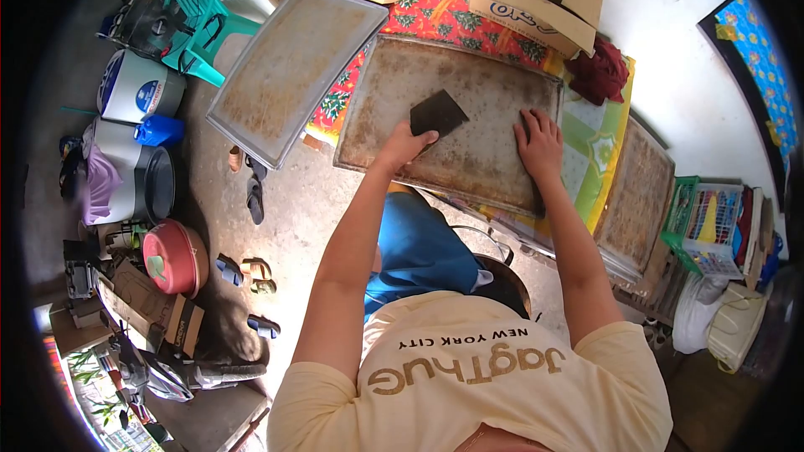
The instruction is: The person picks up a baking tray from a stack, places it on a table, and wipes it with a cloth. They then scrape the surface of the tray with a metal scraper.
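My left hand [406,146] is closed on the near-left edge of a dark, flat square piece [440,113], with the thumb on top; its material is hard to make out. Beneath it is a shallow metal baking tray [486,163] with brown, rusty-looking stains, set at the table's near side in front of me. Fingers apart, my right hand [540,146] rests on the tray near its right edge and holds nothing.
A second stained tray [293,67] leans out at the left, and another [636,192] lies at the right. Cardboard boxes [532,21] and a dark red cloth [599,73] sit on the patterned tablecloth [435,8]. Slippers [255,201] lie on the floor near a green chair [201,21].
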Demonstrator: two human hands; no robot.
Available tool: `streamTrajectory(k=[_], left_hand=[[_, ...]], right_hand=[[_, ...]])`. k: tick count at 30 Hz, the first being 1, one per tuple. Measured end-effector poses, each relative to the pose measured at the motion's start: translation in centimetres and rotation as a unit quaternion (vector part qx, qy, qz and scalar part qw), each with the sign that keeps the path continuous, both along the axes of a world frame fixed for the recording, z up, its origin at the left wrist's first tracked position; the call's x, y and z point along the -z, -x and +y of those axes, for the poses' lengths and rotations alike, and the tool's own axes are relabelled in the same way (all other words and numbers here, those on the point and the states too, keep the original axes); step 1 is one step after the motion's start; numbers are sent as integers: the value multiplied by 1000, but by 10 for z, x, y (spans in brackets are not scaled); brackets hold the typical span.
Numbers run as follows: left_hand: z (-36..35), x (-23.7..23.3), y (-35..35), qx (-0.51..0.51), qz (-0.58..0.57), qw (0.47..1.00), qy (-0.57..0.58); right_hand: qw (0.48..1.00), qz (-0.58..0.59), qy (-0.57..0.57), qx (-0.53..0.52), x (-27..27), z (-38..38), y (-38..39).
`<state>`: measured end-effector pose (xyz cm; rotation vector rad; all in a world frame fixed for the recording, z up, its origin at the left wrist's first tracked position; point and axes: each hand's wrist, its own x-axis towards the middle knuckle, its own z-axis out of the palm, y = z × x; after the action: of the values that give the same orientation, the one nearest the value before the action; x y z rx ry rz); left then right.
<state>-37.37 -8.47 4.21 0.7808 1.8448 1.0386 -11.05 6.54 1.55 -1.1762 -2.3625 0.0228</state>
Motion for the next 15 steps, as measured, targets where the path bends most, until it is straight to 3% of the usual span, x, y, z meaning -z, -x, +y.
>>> streamTrajectory(k=[3, 9, 12, 15], left_hand=[[11, -2, 6, -46, -20, 998, 40], [38, 6, 11, 52, 11, 997, 49], [40, -6, 7, 10, 3, 999, 34], [45, 5, 16, 122, 26, 990, 72]], right_hand=[[1000, -2, -3, 0, 0, 0, 0], [1000, -6, -1, 0, 0, 0, 0], [1000, -7, -2, 4, 0, -1, 0], [1000, 0, 1, 4, 0, 0, -1]])
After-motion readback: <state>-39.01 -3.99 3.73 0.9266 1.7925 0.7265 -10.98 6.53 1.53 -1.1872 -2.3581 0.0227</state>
